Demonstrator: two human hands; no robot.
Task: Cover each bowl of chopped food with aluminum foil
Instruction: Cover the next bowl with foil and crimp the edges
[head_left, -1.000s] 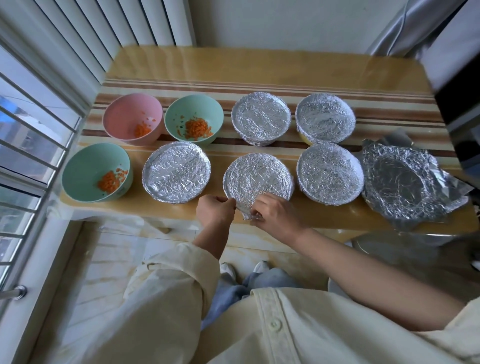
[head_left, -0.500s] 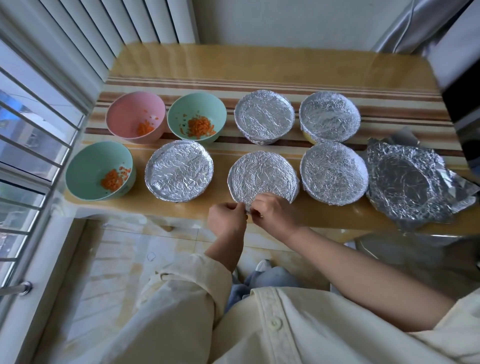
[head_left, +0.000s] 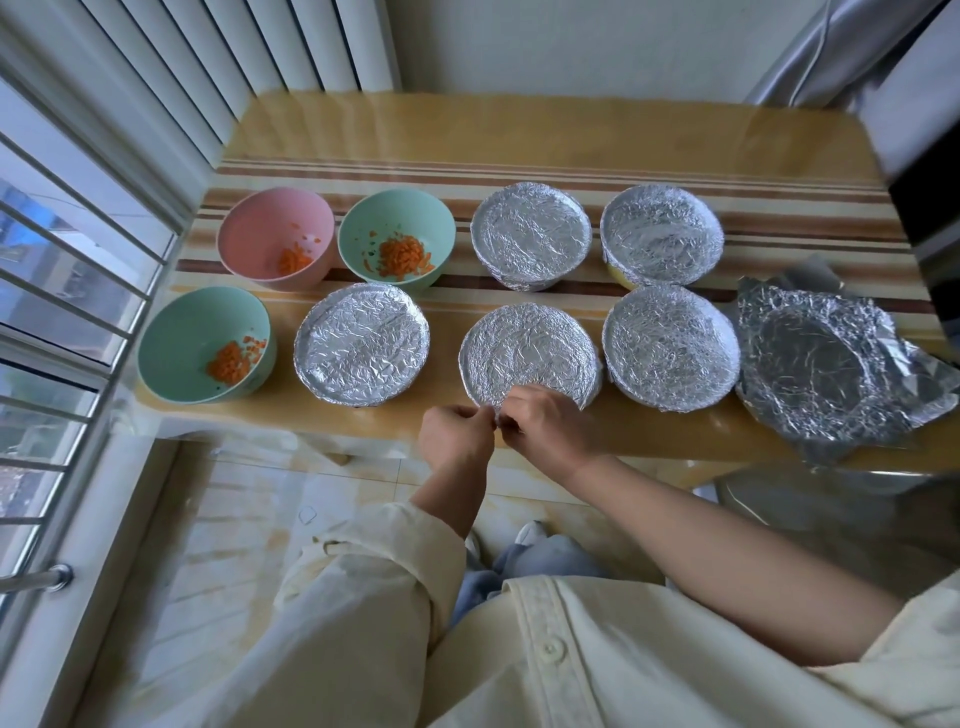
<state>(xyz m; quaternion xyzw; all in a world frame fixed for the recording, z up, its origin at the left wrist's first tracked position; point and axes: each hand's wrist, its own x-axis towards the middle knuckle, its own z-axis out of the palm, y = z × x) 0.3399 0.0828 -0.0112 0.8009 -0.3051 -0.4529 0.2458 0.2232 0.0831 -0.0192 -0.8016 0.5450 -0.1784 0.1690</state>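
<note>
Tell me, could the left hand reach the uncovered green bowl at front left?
Probably yes. The left hand pinches the near edge of the middle foil cover; once it lets go, only one foil-covered bowl sits between it and the green bowl, and passing over that looks easy.

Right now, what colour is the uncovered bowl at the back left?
The back-left bowl is pink; the head view shows it.

Crinkled, shiny metal foil (head_left: 530, 353) covers five bowls, and a loose foil sheet (head_left: 815, 374) lies at the right. The three open bowls (head_left: 192, 338) look smooth, matt plastic. The worktop (head_left: 519, 130) is glossy, and the sleeves (head_left: 363, 597) are soft cream cloth.
</note>
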